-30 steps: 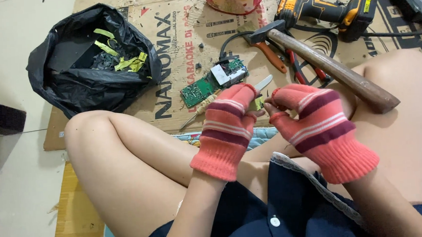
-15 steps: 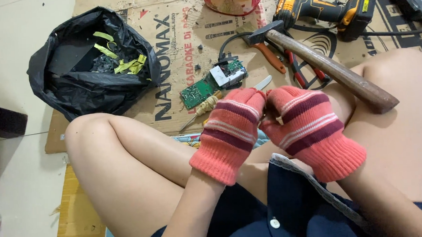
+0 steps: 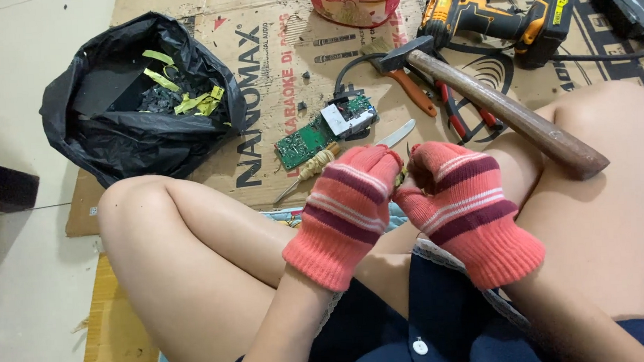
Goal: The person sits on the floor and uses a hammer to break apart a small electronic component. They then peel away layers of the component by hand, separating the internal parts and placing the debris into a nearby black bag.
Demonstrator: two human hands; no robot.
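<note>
The cardboard sheet [image 3: 184, 6] covers the floor ahead of the seated person and carries every tool in view. The person's bare legs are crossed in the foreground, and both hands work above them at the centre of the head view.

At the upper left of the sheet lies an open black bag [image 3: 117, 139], holding dark scrap and yellow-green strips [image 3: 188, 101]. A hammer [image 3: 492, 105] lies diagonally, its head near the middle of the sheet and its wooden handle resting across the person's right knee. A yellow and black drill [image 3: 496, 14] lies at the top right. A red tub [image 3: 357, 2] stands at the top edge, cut off by the frame. Red-handled pliers [image 3: 464, 117] lie partly under the hammer handle, beside an orange-handled tool [image 3: 416, 93].

A green circuit board [image 3: 302, 142] with a white block [image 3: 342, 118] attached lies just beyond the hands. A screwdriver [image 3: 311, 170] and a metal blade [image 3: 396, 133] lie just beside it.

The left hand [image 3: 348, 205] and the right hand [image 3: 460, 193] both wear pink striped gloves. Both are curled narrow, with fingertips pressed together around a small piece [image 3: 404, 174]. Only a yellowish sliver of that piece shows between the gloves; its kind cannot be told. It sits above the lap, near the board but apart from it.
</note>
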